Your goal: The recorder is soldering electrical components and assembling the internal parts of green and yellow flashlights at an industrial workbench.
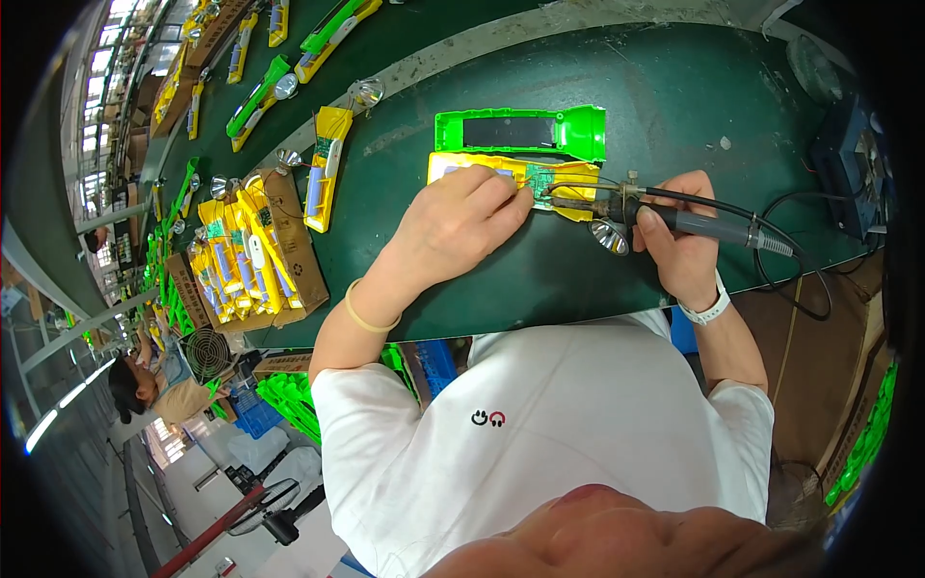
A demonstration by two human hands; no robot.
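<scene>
A yellow flashlight housing half lies on the green table in front of me, with a small green circuit board inside. Bent over its left part, my left hand has its fingers pinched together near the board; what they hold, if anything, is hidden. My right hand is closed round a soldering iron, its tip pointing left at the board. A silver lamp reflector rests below the housing's right end. Just behind lies a bright green shell half with a dark panel.
A cardboard box full of yellow housings stands at the left. Another yellow housing lies near it, with more farther back. A blue soldering station sits at the right, its cable looping over the table. Another person works at far left.
</scene>
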